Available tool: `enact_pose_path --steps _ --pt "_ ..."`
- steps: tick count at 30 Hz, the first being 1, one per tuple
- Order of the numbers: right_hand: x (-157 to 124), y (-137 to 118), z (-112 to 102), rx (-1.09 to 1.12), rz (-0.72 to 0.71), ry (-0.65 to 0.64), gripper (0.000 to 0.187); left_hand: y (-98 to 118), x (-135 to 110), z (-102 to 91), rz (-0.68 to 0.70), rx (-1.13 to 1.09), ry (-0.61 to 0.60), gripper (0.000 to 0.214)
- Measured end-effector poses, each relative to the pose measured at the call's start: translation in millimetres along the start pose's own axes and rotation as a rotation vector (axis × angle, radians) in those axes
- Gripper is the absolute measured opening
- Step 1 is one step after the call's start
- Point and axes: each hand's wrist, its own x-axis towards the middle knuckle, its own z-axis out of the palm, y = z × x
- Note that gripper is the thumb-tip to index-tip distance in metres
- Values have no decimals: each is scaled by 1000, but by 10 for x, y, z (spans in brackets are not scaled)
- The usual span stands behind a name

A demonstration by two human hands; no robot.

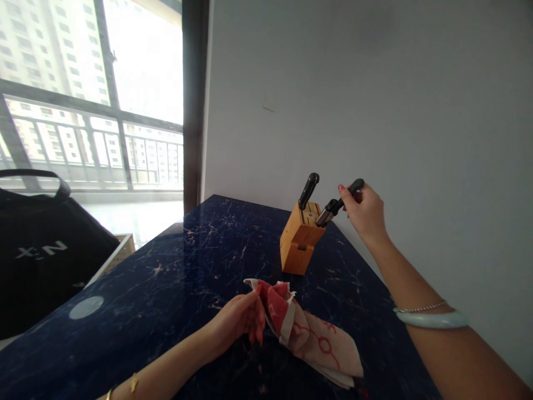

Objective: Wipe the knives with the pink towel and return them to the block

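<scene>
A wooden knife block [298, 240] stands on the dark blue marbled counter [179, 261] near the wall. One black-handled knife [308, 190] sticks out of its top. My right hand [364, 212] is closed around the black handle of a second knife [338, 204], whose lower end is at a slot in the block. My left hand [241, 318] rests on the counter and pinches the bunched end of a red and beige cloth [310, 332], which lies spread toward the right.
A black bag [39, 250] with white lettering stands left of the counter. A large window with a railing fills the left side. A plain white wall [375, 111] runs behind the block and along the right.
</scene>
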Motion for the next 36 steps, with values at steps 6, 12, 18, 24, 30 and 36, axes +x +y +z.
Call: enact_pose_path --steps 6,12,18,24,30,36 --pt "-10 139 69 48 46 -85 43 -15 9 -13 1 2 4 52" --pt "-50 146 93 54 68 -140 46 2 2 -14 -11 -7 9 51" --pt "-82 161 128 76 69 -155 47 -9 12 -30 -17 3 -11 52" --pt "-155 176 165 146 116 -176 52 -4 9 -14 -19 1 -6 52" --pt "-193 175 156 186 129 -177 55 -13 14 -16 -23 -12 10 51" --pt "-186 158 145 189 137 -188 56 20 -1 -2 -24 -2 6 51"
